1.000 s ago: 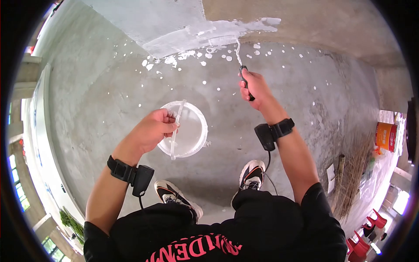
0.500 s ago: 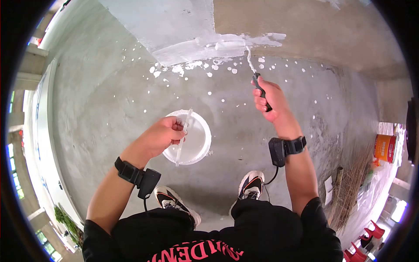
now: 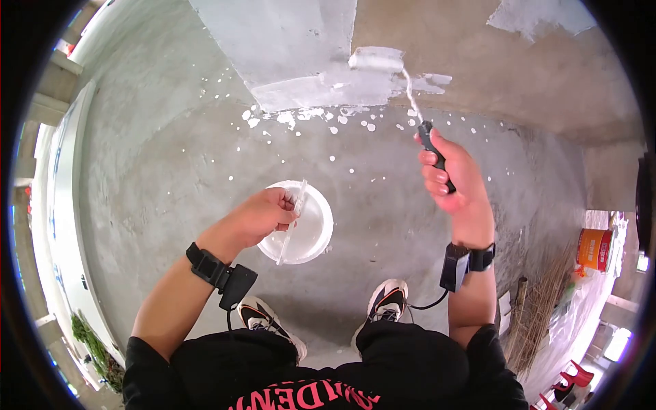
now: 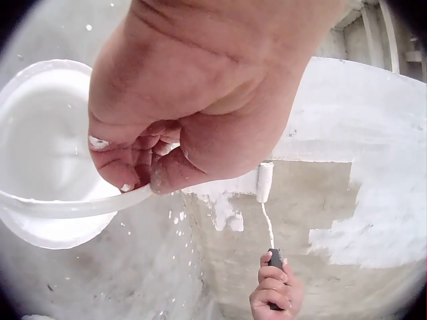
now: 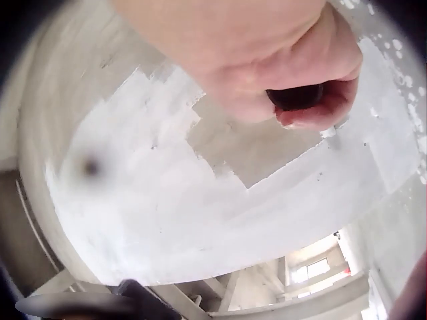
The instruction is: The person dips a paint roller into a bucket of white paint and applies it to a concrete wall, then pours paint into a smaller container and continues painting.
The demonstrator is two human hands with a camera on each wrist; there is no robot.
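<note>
Likely coating brownish wall (image 3: 451, 51) | right fingers (image 3: 435, 173) grip black-handled white roller (image 3: 378, 59); left fingers (image 3: 286, 216) pinch whitish plastic bucket handle (image 3: 287, 240) | next: should roll evenly

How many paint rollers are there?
1. The paint roller is up at the wall, gripped in the right hand. The left wrist view shows the same one. The left hand holds a bucket handle instead. Others could be hidden.
</note>
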